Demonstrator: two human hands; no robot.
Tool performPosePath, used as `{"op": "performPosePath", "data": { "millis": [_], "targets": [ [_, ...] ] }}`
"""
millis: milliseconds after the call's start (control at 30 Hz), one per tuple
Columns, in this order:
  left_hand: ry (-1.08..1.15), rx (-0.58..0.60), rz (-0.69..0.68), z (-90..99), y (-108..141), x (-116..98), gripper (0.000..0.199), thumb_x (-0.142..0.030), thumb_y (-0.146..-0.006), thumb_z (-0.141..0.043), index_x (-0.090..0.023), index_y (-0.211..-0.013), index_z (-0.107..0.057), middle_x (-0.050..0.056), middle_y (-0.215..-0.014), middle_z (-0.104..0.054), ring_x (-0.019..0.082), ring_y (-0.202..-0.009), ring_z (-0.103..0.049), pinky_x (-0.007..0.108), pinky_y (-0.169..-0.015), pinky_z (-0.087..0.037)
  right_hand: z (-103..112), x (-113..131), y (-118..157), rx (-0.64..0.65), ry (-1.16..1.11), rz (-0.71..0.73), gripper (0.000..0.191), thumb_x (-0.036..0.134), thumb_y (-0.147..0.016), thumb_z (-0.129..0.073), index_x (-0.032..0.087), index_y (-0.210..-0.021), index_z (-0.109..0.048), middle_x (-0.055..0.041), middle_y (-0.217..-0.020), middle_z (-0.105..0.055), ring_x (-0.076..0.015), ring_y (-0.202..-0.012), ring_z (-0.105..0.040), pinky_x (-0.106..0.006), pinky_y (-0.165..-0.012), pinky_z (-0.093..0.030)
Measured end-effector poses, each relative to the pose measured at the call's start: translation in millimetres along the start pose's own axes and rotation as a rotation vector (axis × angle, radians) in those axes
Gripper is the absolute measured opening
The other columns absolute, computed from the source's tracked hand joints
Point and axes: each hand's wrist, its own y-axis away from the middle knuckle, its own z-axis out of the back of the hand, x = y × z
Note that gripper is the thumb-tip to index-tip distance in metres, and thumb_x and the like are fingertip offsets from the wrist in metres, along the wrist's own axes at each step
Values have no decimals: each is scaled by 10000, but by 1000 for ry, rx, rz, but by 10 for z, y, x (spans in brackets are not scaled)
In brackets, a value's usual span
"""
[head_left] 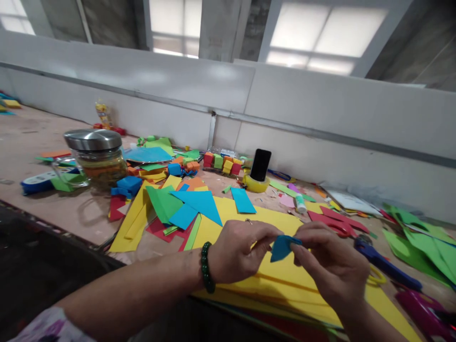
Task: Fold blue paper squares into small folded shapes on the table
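A small piece of folded blue paper is pinched between both hands, above large yellow sheets. My left hand, with a green bead bracelet at the wrist, grips its left upper edge between thumb and fingers. On the other side, my right hand holds the right end of the same piece with thumb and index finger. Blue paper pieces lie on the yellow sheets to the left, beside a green piece. A blue rectangle rests farther back.
A lidded glass jar stands at the left. Behind are small paper cubes and a phone upright in a yellow tape roll. A glue stick, red scissors, a blue-handled tool and green sheets lie right.
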Motion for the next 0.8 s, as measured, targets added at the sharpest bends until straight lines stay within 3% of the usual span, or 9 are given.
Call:
{"op": "performPosePath", "data": {
  "millis": [300, 467, 567, 667, 800],
  "targets": [
    [19, 14, -26, -11, 7, -18, 162, -90, -887, -515, -117, -966, -654, 63, -837, -741, 99, -645, -676, 176, -631, -498, 73, -36, 48, -15, 66, -12, 142, 80, -819, -645, 208, -873, -669, -18, -756, -604, -143, -672, -580, -274, -587, -493],
    [-9, 27, 34, -13, -4, -19, 145, -122, -884, -527, -123, -922, -667, 49, -761, -732, 110, -631, -670, 186, -598, -486, 39, -13, 9, -12, 27, -157, 105, 163, -872, -613, 209, -783, -643, -2, -712, -560, -112, -593, -529, -227, -476, -425],
    [-36, 33, 111, -12, -1, -1, 136, -147, -878, -540, -130, -895, -674, 39, -720, -720, 117, -620, -665, 188, -569, -474, 6, -29, -20, 26, -28, -236, 61, 232, -886, -609, 215, -839, -645, 2, -731, -555, -100, -549, -512, -224, -466, -439],
    [-63, 34, 105, -19, 8, 10, 140, -140, -869, -536, -135, -886, -675, 41, -737, -724, 119, -627, -661, 192, -572, -468, -6, -34, -37, 57, 15, -204, 93, 238, -839, -670, 224, -931, -661, -23, -804, -600, -134, -643, -566, -248, -532, -480],
    [-105, 42, 49, -27, 17, 5, 146, -135, -866, -527, -138, -891, -670, 51, -779, -732, 132, -676, -672, 202, -599, -463, -1, 5, -58, 81, 89, -78, 64, 167, -840, -651, 231, -842, -658, -14, -748, -609, -148, -679, -577, -268, -584, -478]
  ]
}}
